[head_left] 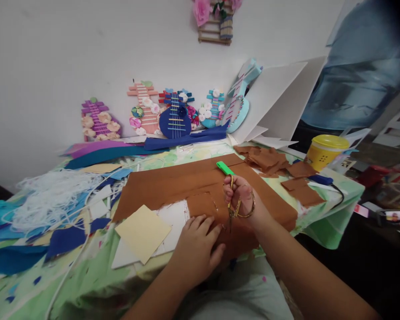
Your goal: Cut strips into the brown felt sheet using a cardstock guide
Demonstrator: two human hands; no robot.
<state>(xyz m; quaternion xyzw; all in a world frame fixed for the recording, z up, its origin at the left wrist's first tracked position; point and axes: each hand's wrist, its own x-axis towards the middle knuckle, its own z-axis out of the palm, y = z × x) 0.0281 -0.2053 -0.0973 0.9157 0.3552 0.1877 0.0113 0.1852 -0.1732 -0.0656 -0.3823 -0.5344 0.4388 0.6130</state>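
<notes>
My left hand lies flat with fingers stretched, pressing on the brown sheet near the edge of a white board. Gold-handled scissors hang blades down from my right hand, whose fingers are closed around the handles, above the same sheet. Whether the sheet is felt or crepe paper I cannot tell. A pale yellow square rests on the white board, left of my left hand. Just beyond my right hand is a bright green plastic-handled tool, perhaps a cutter.
Brown scraps and a yellow-lidded tub occupy the right side. A blue tool with a cord lies there too. Tangled white string and blue pieces cover the left. Decorated instrument-shaped crafts lean against the wall.
</notes>
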